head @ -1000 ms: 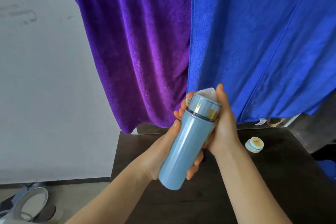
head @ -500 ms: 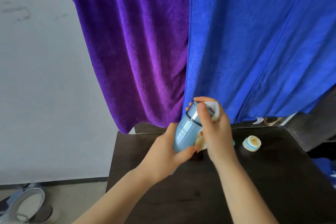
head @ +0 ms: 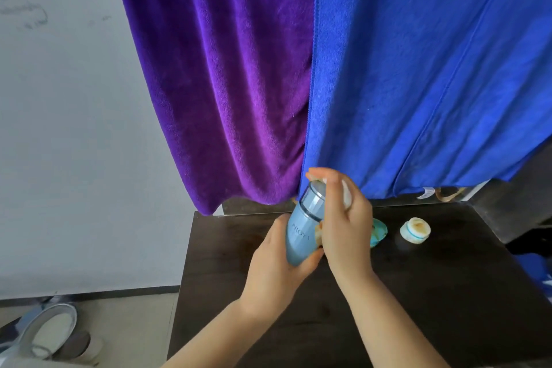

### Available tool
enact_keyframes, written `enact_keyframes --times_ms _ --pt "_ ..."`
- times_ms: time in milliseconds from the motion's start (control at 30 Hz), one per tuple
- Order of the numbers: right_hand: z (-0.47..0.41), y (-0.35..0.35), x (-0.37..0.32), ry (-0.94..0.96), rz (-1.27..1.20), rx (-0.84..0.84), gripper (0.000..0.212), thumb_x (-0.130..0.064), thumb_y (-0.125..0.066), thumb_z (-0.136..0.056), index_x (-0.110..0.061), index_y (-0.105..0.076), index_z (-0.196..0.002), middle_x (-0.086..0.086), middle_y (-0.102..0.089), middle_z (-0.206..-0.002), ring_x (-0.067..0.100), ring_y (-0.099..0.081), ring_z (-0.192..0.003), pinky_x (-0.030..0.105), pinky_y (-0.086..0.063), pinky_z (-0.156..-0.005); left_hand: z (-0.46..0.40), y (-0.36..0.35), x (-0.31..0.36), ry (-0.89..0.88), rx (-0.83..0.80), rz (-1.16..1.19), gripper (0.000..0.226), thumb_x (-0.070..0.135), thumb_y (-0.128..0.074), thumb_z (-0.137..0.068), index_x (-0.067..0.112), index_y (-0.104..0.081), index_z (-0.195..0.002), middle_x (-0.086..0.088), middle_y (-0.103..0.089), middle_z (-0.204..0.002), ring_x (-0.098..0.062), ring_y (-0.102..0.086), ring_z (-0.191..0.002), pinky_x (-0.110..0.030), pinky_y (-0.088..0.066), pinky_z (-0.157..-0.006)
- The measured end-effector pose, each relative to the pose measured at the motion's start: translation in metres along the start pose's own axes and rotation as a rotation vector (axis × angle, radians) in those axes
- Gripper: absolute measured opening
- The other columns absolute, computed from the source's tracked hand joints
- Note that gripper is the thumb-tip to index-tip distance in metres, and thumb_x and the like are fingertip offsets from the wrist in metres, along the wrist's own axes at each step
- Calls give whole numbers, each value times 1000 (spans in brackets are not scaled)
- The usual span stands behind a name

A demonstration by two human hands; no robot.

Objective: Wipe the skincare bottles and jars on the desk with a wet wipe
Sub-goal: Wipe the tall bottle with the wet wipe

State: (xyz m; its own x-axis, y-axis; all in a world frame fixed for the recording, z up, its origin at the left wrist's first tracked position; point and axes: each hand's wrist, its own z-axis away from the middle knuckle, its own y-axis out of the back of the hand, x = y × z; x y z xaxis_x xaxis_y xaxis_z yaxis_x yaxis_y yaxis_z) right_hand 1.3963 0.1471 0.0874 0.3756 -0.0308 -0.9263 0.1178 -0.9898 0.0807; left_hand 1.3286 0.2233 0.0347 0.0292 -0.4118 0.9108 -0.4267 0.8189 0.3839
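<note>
The dark brown bench (head: 433,293) carries a small white jar (head: 415,230) with a blue band near its far edge. Left of the jar, close by, lies a teal jar (head: 378,233), partly hidden.

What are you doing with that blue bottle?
A person is cleaning a blue bottle above a dark desk. The left hand holds its lower part, while the right hand presses a white wipe against its top. A small white jar and a teal thing sit on the desk nearby.
</note>
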Motion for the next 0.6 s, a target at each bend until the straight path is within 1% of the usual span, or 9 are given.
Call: enact_keyframes --times_ms 100,133,233,300,367,433,500,533,600 --pt "-20 -6 -7 -357 -172 -20 35 -31 -45 -90 -23 -72 -69 -5 -75 -76 9 -68 -78 27 -52 -73 -5 2 -4 -39 120 -117 51 41 -76 -69 29 -49 -111 14 -60 -100 -5 -59 -89 -27 -50 -74" --pt "-26 -4 -9 -432 -247 -66 40 -30 -45 -91 -20 -72 -65 -2 -74 -70 12 -68 -73 28 -51 -70 -7 4 -6 -54 125 -123 51 41 -75 -70 31 -48 -112 14 -61 -101 -4 -59 -90 -25 -50 -74" --pt "-27 -1 -10 -461 -462 -300 47 -33 -43 -92 -15 -68 -58 3 -69 -61 15 -65 -65 31 -49 -69 -12 11 -8 -73 3 11 49 42 -74 -68 45 -45 -107 13 -64 -105 -1 -61 -96 -23 -51 -80" --pt "-22 1 -8 -365 -395 -486 46 -36 -42 -90 -15 -66 -57 2 -68 -61 13 -64 -66 26 -49 -69 -16 13 -11 -45 -147 125 57 32 -77 -69 36 -48 -118 11 -65 -109 -2 -62 -102 -24 -52 -86" --pt "-14 3 -8 -263 -221 -597 43 -34 -42 -87 -15 -66 -57 -3 -69 -60 6 -65 -66 15 -48 -67 -18 12 -19 -26 -246 150 56 22 -79 -70 20 -54 -120 8 -67 -107 -1 -63 -101 -19 -50 -84" --pt "-3 1 2 -71 -7 -527 36 -34 -45 -88 -19 -69 -67 -10 -72 -70 -1 -65 -75 9 -46 -71 -18 9 -30 3 -227 155 48 14 -78 -69 16 -57 -112 6 -68 -101 0 -64 -95 -17 -48 -80" --pt "13 -3 21 220 285 -417 30 -31 -43 -91 -19 -70 -95 -11 -70 -98 -2 -60 -99 15 -45 -87 -18 4 -40 41 -155 177 42 11 -76 -70 19 -57 -107 7 -68 -96 5 -64 -92 -11 -47 -76" --pt "21 -4 33 319 377 -416 31 -27 -42 -92 -17 -65 -110 -7 -64 -115 0 -53 -113 18 -42 -97 -18 2 -44 57 -121 180 40 12 -75 -70 22 -56 -103 9 -68 -93 9 -63 -88 -9 -46 -74" --pt "37 -1 58 377 441 -446 37 -23 -41 -94 -19 -49 -130 -5 -46 -139 4 -37 -133 19 -31 -109 -19 -3 -55 107 -80 203 39 15 -75 -68 29 -56 -100 10 -68 -89 7 -63 -84 -10 -47 -72"
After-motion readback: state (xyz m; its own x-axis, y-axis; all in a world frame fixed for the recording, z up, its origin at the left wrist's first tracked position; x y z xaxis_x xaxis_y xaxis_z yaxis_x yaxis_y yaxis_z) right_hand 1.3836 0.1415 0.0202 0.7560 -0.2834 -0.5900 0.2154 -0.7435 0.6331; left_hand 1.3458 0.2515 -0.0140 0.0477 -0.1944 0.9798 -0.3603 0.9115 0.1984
